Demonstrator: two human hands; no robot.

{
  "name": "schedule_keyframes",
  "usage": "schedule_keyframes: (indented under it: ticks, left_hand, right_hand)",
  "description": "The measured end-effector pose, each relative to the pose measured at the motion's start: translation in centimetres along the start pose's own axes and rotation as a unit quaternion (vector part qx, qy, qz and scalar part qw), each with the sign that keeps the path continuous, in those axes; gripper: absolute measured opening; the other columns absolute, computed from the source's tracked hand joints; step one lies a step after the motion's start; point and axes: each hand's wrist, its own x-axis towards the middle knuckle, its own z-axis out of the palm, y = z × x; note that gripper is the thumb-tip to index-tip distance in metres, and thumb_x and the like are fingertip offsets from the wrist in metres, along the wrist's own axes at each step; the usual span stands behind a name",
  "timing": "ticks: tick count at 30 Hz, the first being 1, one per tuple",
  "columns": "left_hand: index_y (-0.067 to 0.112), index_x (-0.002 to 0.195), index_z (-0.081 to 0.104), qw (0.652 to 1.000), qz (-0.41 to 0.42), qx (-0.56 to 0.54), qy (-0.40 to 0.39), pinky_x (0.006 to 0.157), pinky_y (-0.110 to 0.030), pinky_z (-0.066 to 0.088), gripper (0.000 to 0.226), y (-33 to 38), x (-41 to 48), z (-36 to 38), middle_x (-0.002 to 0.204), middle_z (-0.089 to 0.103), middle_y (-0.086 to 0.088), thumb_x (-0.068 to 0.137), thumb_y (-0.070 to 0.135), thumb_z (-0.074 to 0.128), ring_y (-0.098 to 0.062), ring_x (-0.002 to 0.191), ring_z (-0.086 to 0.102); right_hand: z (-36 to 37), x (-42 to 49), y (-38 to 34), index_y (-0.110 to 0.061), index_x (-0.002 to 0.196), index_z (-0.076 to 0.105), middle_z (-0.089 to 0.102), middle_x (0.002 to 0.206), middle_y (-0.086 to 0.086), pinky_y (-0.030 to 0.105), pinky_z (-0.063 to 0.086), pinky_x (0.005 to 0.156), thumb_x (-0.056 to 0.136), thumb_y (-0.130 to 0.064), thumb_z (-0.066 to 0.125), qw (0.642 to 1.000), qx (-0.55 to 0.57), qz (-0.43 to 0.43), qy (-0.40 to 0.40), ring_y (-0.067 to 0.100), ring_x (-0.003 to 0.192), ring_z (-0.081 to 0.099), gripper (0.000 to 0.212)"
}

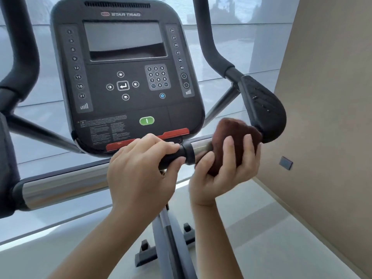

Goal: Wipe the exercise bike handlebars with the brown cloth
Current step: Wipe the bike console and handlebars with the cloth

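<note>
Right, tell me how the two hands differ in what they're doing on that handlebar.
The left hand grips the bare black part of the handlebar from above, back of the hand up; the right hand cups the brown cloth from below, palm up. The left hand holds no cloth, while the right hand presses the cloth around the bar's chrome section, nearer the end pad. Both are closed around the same bar.

Black Star Trac console (124,77) tilting toward viewer, grey screen (123,40) sitting dark, green button (147,120) showing below keypad (157,77), beige wall (326,97) running along right, frosted window (231,37) glowing behind
</note>
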Motion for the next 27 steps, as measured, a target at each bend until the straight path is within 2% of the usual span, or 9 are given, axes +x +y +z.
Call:
schedule_keyframes:
  ticks: [4,7,9,11,13,17,20,24,27]
  left_hand:
    - [0.018,0.079,0.071,1.000,0.003,0.005,0.000,0.060,-0.027,0.040,0.011,0.0,0.0,0.1,0.074,0.066,0.007,0.072,0.025,0.068,-0.021,0.066,0.061]
    - [0.016,0.080,0.071,1.000,0.007,0.008,0.001,0.058,-0.030,0.043,0.012,0.0,-0.1,0.2,0.074,0.066,0.006,0.072,0.025,0.067,-0.023,0.066,0.062]
    - [0.016,0.081,0.071,1.000,0.011,0.010,0.003,0.057,-0.033,0.045,0.012,-0.2,-0.2,0.3,0.074,0.066,0.005,0.073,0.024,0.067,-0.023,0.066,0.062]
    - [0.015,0.081,0.071,1.000,0.016,0.013,0.009,0.058,-0.032,0.044,0.011,-0.3,-0.3,0.5,0.074,0.066,0.004,0.074,0.023,0.068,-0.024,0.066,0.062]
    - [0.015,0.079,0.070,1.000,0.019,0.017,0.014,0.060,-0.030,0.040,0.009,-0.4,-0.4,0.7,0.074,0.066,0.004,0.074,0.023,0.067,-0.023,0.065,0.061]
    - [0.017,0.078,0.070,1.000,0.020,0.005,0.010,0.062,-0.025,0.033,0.007,-0.3,-0.3,0.6,0.073,0.066,0.005,0.075,0.022,0.067,-0.021,0.065,0.060]
    - [0.017,0.082,0.071,1.000,0.011,-0.013,-0.022,0.063,-0.025,0.035,0.010,-0.3,-0.4,0.0,0.077,0.067,0.005,0.075,0.021,0.066,-0.021,0.068,0.061]
    - [0.010,0.091,0.072,0.997,0.021,-0.045,-0.062,0.066,-0.030,0.042,0.019,-0.5,-0.7,-1.0,0.087,0.070,0.000,0.072,0.009,0.074,-0.024,0.073,0.063]
    - [0.006,0.098,0.070,0.994,0.036,-0.072,-0.075,0.077,-0.036,0.046,0.027,-0.9,-1.1,-2.0,0.097,0.069,-0.005,0.071,0.003,0.075,-0.028,0.085,0.064]
  right_hand:
    - [-0.1,-1.4,-0.4,-0.021,0.116,0.049,0.044,0.138,0.000,0.045,0.037,0.101,0.091,-0.026,0.045,0.997,0.043,-0.062,-0.035,0.034,0.124,0.040,0.025]
    - [-0.5,0.0,3.1,-0.020,0.118,0.045,0.043,0.138,0.002,0.047,0.040,0.099,0.092,-0.030,0.044,0.993,0.015,-0.116,-0.024,0.036,0.119,0.042,0.027]
    - [-0.3,1.5,4.8,-0.017,0.118,0.048,0.045,0.136,0.004,0.054,0.042,0.095,0.091,-0.024,0.045,0.998,0.000,-0.069,0.004,0.041,0.116,0.043,0.028]
    - [-0.1,2.3,4.4,-0.011,0.115,0.053,0.047,0.126,0.015,0.060,0.042,0.090,0.087,-0.016,0.046,1.000,-0.012,0.011,0.020,0.044,0.113,0.044,0.030]
    - [0.0,1.9,2.3,-0.009,0.112,0.055,0.048,0.123,0.018,0.056,0.040,0.095,0.085,-0.014,0.048,0.998,-0.023,0.054,0.017,0.044,0.113,0.046,0.029]
    - [-1.4,0.5,-1.6,-0.015,0.111,0.057,0.051,0.122,0.013,0.043,0.037,0.103,0.089,-0.021,0.048,0.994,-0.004,-0.019,-0.108,0.039,0.118,0.045,0.025]
    - [-2.8,2.9,-0.7,-0.015,0.114,0.056,0.056,0.122,0.011,0.041,0.043,0.099,0.086,-0.022,0.052,0.973,-0.018,-0.087,-0.215,0.033,0.115,0.048,0.029]
    - [-3.5,7.6,0.7,-0.006,0.126,0.054,0.059,0.125,0.012,0.045,0.043,0.099,0.085,-0.025,0.051,0.946,-0.107,0.001,-0.307,0.031,0.114,0.047,0.045]
    - [-3.6,8.0,-1.3,-0.011,0.124,0.057,0.059,0.125,0.007,0.042,0.043,0.096,0.085,-0.031,0.048,0.920,-0.134,-0.005,-0.368,0.031,0.113,0.047,0.044]
